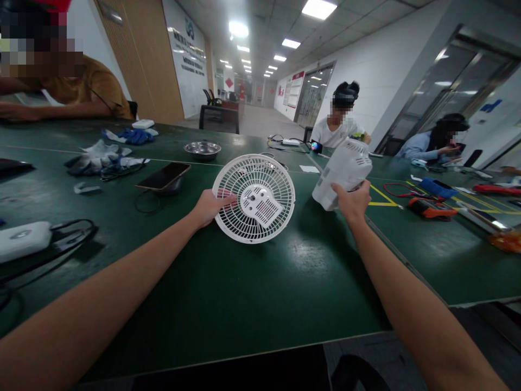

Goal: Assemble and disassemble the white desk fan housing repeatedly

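Observation:
My left hand (211, 207) grips the left rim of a round white fan grille (260, 231), thumb lying across its spokes. At the grille's middle sits a white slotted hub plate (264, 205). To the right, my right hand (353, 202) is closed around the lower end of a white plastic housing (342, 165), tilted, with vent slots near its top. The two parts are apart, both held over the green table (244, 304). Some fingers of each hand are hidden behind what they hold.
A phone (165, 177), a metal bowl (202, 149) and crumpled gloves (100, 157) lie left and behind. At far left is a white device (24, 240) with black cables. An orange multimeter (431, 208) and a blue case (438, 187) lie right. Several people sit around the table.

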Demonstrator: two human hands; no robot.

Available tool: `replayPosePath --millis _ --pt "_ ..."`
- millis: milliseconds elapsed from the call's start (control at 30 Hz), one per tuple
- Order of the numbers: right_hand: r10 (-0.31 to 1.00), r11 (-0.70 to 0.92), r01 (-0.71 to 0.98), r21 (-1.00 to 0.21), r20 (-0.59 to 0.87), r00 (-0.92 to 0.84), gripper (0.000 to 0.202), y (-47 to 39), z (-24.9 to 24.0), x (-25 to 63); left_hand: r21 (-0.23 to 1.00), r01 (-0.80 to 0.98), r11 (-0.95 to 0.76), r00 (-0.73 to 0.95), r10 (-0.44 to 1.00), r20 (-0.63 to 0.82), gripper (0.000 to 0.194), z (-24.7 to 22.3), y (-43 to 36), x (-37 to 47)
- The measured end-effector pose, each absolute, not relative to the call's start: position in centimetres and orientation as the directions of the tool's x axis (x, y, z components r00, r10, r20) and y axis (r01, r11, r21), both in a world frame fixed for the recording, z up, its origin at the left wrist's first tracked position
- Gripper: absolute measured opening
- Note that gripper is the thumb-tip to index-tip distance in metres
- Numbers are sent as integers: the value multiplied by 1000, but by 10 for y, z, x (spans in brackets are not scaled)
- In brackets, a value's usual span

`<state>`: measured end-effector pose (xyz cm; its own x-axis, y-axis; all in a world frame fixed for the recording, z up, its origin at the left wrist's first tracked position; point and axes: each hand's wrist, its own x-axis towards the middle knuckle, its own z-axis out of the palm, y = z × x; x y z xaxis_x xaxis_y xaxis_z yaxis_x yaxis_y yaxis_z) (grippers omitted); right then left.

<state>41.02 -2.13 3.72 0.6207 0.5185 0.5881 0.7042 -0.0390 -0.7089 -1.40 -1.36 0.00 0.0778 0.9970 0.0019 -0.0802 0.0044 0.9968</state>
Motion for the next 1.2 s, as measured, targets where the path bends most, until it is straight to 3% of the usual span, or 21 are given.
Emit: replayPosePath --millis 200,367,533,733,933,1067,1133,1200 --pt "459 -102 578 -810 477 750 68 -13 30 452 996 -85 -14 65 998 19 11 2 -15 -12" --pt "481 -42 533 -845 450 752 69 -4 25 459 996 -88 -16 88 996 24 15 -3 -11 -16" --pt "407 189 660 -727 670 621 82 2 25 470 996 -81 -19 92 995 26 17 -3 -12 -17" --pt "417 354 575 -738 675 609 83 7 23 478 996 -82 -41 79 996 47 15 -3 -12 -14" --pt "344 294 683 -668 741 577 85 -9 36 465 994 -86 -63 78 995 70 16 -6 -10 -14" --pt "225 221 835 -504 859 459 84 -24 49 445 996 -72 -48 96 994 55 20 -6 -9 -17" --pt "236 282 853 -439 893 382 83 -29 53 428 997 -62 -39 104 994 45 22 -6 -9 -17" --pt "307 360 818 -450 884 352 84 -31 52 406 998 -51 -43 105 993 48 22 -5 -10 -17"
